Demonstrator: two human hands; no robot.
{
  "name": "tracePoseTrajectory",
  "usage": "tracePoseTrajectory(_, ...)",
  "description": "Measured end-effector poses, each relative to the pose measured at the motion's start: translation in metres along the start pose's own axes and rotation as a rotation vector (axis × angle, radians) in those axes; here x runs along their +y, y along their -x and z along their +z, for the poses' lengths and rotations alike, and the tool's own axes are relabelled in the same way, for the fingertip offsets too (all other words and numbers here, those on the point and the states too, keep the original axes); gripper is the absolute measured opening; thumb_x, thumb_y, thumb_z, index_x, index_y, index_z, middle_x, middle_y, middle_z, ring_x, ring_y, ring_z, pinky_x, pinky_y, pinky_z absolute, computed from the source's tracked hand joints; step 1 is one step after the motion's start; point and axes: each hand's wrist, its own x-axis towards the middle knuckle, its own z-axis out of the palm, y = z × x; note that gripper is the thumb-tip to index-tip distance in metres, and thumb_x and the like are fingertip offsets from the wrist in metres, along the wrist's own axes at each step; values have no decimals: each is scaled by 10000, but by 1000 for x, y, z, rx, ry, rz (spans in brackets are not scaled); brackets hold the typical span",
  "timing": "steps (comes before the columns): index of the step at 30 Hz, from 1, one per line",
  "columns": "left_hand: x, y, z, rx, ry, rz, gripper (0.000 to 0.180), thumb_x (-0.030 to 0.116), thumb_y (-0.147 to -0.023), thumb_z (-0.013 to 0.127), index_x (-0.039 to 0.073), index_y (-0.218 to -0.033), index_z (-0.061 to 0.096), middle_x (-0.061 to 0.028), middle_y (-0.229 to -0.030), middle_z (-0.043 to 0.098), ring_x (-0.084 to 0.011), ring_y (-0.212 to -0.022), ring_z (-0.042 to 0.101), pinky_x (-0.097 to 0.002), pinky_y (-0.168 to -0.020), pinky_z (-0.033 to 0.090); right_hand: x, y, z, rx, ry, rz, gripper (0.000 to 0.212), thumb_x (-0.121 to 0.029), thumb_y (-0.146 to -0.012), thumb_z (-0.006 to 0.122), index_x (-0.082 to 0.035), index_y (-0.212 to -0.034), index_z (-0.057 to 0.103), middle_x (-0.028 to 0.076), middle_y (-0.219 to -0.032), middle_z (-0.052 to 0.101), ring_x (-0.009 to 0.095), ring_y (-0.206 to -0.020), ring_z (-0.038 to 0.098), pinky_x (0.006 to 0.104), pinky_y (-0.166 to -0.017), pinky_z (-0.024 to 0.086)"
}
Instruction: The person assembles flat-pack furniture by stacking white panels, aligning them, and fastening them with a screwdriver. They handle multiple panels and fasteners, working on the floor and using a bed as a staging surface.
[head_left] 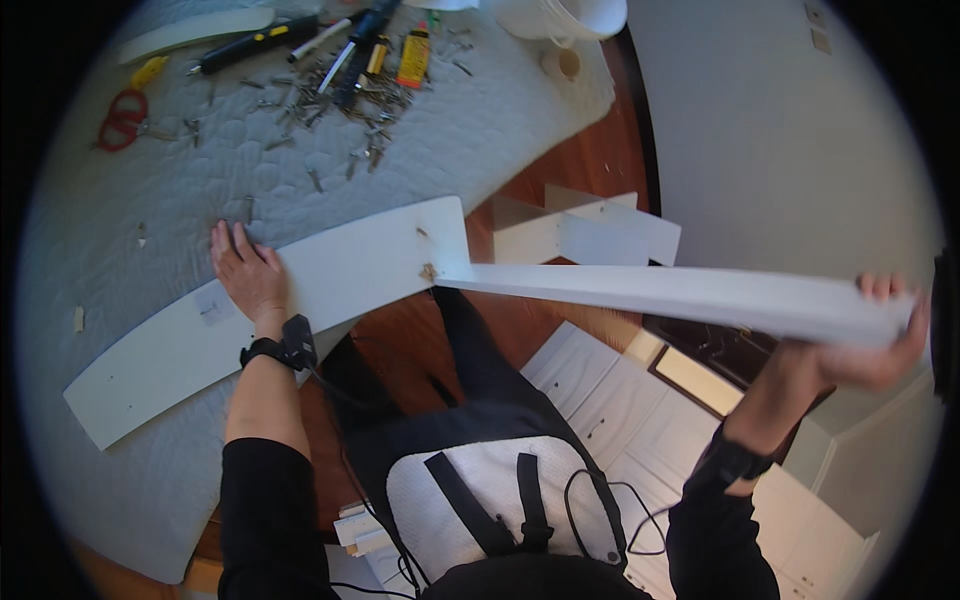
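Observation:
A long white board (355,250) lies flat on the padded grey cover, its right end reaching past the edge. My left hand (250,270) rests on top of it with fingers stretched out, pressing near its far edge. From the board's right end a second white board (640,290) runs out to the right, seen nearly edge-on. My right hand (880,335) has its fingers wrapped round the outer end of that second board, slightly blurred. Where the two boards meet there is a brownish damaged spot (428,272); whether they are joined there I cannot tell.
Loose screws (375,105) lie scattered at the back of the cover (180,180), with red-handled scissors (123,120), a black power screwdriver (258,45) and a yellow-and-red packet (413,57). A white bucket (590,18) stands behind. White panels (590,225) sit on the brown floor.

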Motion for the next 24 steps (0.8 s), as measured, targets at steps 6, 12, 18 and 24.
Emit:
tracePoseTrajectory(6, -3, -6, -4, -22, 38, -27, 489, 103, -775, 543, 71, -1253, 446, -119, -1376, 409, -298, -1294, 374, -430, -1087, 294, 35, -46, 146, -60, 19, -2, 239, -153, -853, 546, -5, -1012, 645, 134, -923, 623, 204, -798, 609, 299, -744, 494)
tracePoseTrajectory(12, -3, -5, -2, -23, 20, -36, 497, 93, -765, 553, 72, -1249, 443, -119, -1381, 400, -287, -1302, 364, -433, -1081, 307, 78, -49, 251, -66, 290, 92, 773, -413, -732, 654, 178, -1181, 438, 349, -1207, 462, 422, -1117, 484, 379, -945, 384)
tracePoseTrajectory(18, -3, -5, -4, -34, 29, -40, 494, 86, -769, 548, 80, -1253, 444, -116, -1381, 398, -293, -1297, 367, -434, -1075, 314, 100, -38, 307, -218, 382, 162, 548, -403, -672, 681, 109, -865, 656, 277, -851, 659, 376, -832, 653, 430, -766, 479)
tracePoseTrajectory(24, -3, -3, -3, -65, 59, -66, 509, 89, -776, 540, 81, -1274, 434, -118, -1384, 395, -314, -1295, 364, -433, -1074, 305, 153, -18, 373, -238, 416, 175, 565, -431, -632, 709, 103, -811, 669, 292, -826, 655, 411, -828, 652, 431, -718, 505)
